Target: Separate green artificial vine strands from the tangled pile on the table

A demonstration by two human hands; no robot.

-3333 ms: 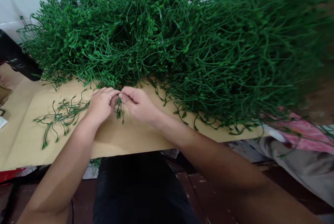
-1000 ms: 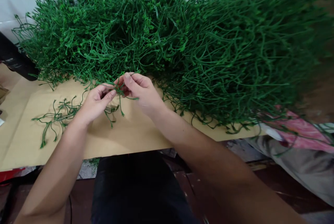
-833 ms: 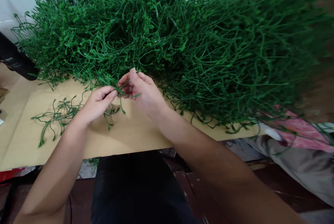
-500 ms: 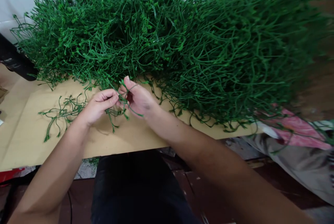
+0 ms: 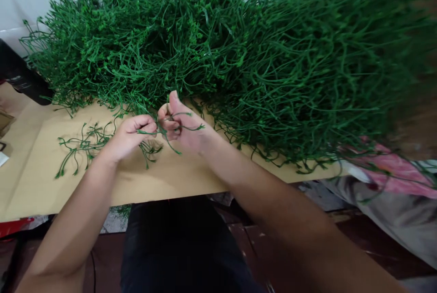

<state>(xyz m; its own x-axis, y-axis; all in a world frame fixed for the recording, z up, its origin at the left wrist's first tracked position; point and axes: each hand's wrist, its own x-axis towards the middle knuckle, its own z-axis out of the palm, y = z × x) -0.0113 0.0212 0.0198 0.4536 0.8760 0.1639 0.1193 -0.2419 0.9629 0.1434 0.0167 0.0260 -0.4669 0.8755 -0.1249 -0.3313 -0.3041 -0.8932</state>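
Note:
My left hand (image 5: 134, 133) pinches a thin green plastic plant sprig (image 5: 164, 132) between thumb and fingers, just above the board. The sprig's branches fan out to the right, across the front of my right hand (image 5: 186, 124). That hand has its thumb raised away from half-curled fingers, which are beside the sprig and seem to touch it. Several loose green sprigs (image 5: 85, 143) lie on the tan board behind my left forearm. A few more stem tips (image 5: 149, 149) show below my left hand. Part of the sprig is hidden by my fingers.
A big tangled heap of green plastic stems (image 5: 205, 52) covers the back and right of the tan board (image 5: 164, 181). A black cylindrical object (image 5: 25, 77) leans at the left. Pink patterned cloth (image 5: 396, 172) lies at the right edge. A white wall (image 5: 23, 6) stands behind.
My right thumb has lifted and the right hand has opened somewhat. The sprig's branches now spread wider toward the right palm. My left hand keeps its pinch. The view has shifted slightly.

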